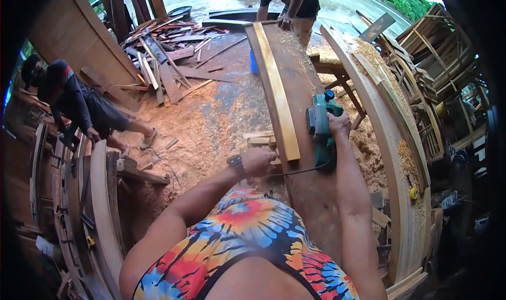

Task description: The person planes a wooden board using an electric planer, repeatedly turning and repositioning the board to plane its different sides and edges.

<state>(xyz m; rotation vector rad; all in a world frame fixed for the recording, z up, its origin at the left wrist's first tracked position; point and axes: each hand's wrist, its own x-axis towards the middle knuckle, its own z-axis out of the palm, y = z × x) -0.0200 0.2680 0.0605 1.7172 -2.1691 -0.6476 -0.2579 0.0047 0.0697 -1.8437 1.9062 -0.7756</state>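
My right hand [339, 125] is wrapped round the handle of a green power planer [320, 121], which rests on the brown workbench [316, 200]. A black cord runs left from the planer. Left of the tool, a long pale plank [279, 97] lies lengthwise on the bench. My left hand [258, 162], with a dark watch on its wrist, is closed beside the plank's near end, at the bench's left edge. What its fingers hold, if anything, is too small to make out.
One person [292, 7] leans over the bench's far end; another [74, 97] bends at the left by curved boards [100, 184]. Long curved timbers [379, 126] stand right of the bench. Scrap wood [163, 52] is piled at the back left, and shavings cover the floor.
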